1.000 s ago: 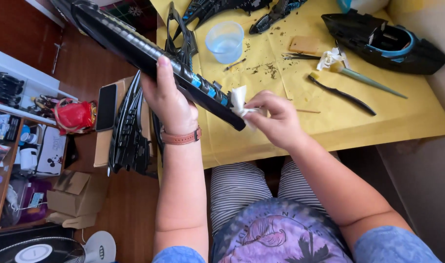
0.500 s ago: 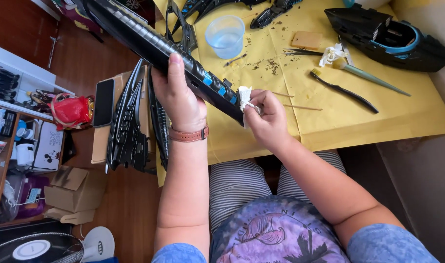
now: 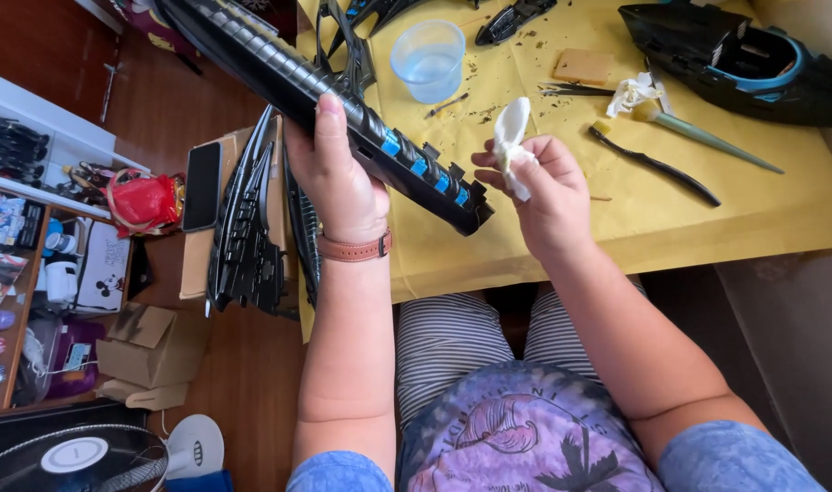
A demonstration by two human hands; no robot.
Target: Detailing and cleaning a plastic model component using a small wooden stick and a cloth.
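Observation:
My left hand grips a long black model part with small blue panels near its lower end, holding it slanted over the table's near edge. A brown strap sits on that wrist. My right hand pinches a folded white wipe just right of the part's lower tip, apart from it by a small gap. Both hands hover above the yellow paper-covered table.
On the table lie a clear plastic cup, a black model hull with blue trim, a black-handled tool, a brush and a small brown block. More black model parts and a phone rest on a cardboard box at left.
My right hand has drawn the wipe away from the part's tip and lifted it. My left hand keeps its hold on the part.

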